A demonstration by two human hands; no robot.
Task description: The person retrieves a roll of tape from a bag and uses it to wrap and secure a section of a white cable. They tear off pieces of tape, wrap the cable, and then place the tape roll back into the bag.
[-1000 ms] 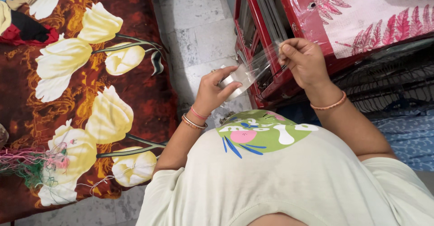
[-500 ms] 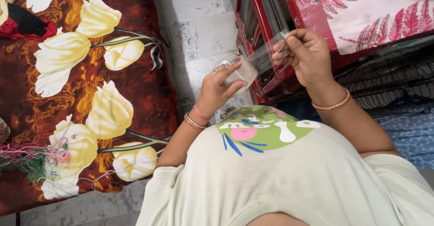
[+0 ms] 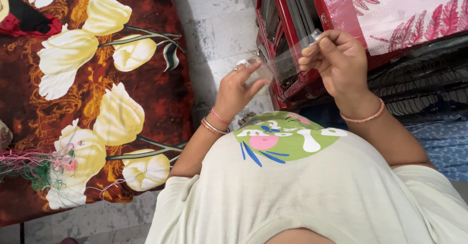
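The left hand [image 3: 239, 85] and right hand [image 3: 336, 61] are each pinching an end of a clear plastic strip [image 3: 282, 63], stretching it taut above the red frame [image 3: 292, 85] to keep it flat

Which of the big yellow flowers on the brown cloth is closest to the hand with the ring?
The small yellow flower near the cloth's right edge at the top, the one with a dark leaf beside it. It lies nearest the left hand; the other flowers lie farther left or lower down.
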